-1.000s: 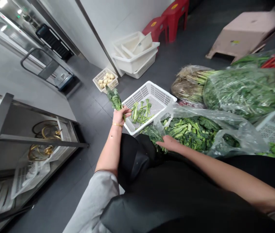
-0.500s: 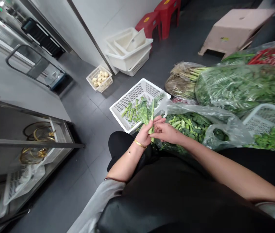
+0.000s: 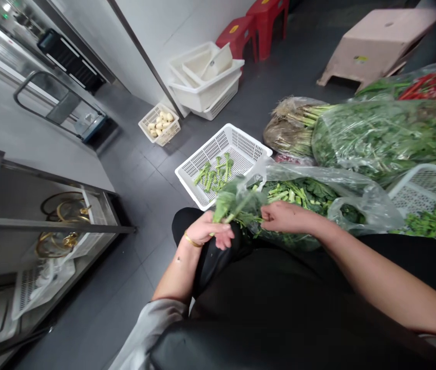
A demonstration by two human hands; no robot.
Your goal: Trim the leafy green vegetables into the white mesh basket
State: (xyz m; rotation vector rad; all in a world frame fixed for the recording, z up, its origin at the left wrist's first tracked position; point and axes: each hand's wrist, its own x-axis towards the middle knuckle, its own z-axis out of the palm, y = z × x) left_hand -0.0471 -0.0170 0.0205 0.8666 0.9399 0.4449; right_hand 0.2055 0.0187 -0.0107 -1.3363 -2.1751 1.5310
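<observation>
Fingers of the left hand [image 3: 212, 230] are clamped on one leafy green vegetable stalk [image 3: 224, 202], held just on the near side of one white, rectangular, perforated plastic basket [image 3: 249, 146], where its leaves overlap the rim in view. One thin gold-coloured bracelet [image 3: 193, 240] circles that wrist. The right hand [image 3: 281, 217], near the basket's right-hand near side, has its fingers curled together; I cannot tell whether they pinch a leaf.

Inside the basket lie several trimmed, pale green stems [image 3: 227, 165], too overlapped to count. To its right, beside the right hand, sits one clear plastic bag [image 3: 382, 208] of dark green leafy stalks [image 3: 298, 195]. Farther right of the basket is a second white perforated basket [image 3: 420, 177] with one small heap of bright green leaves [image 3: 429, 221].

Beyond the basket, leftward, stands one small cream plastic basket [image 3: 168, 137] of pale, rounded vegetables [image 3: 160, 123]. Behind it are one stack of white plastic tubs [image 3: 206, 96] and two red plastic stools [image 3: 237, 35]; one pale pink plastic stool [image 3: 372, 46] stands far off to the right.
</observation>
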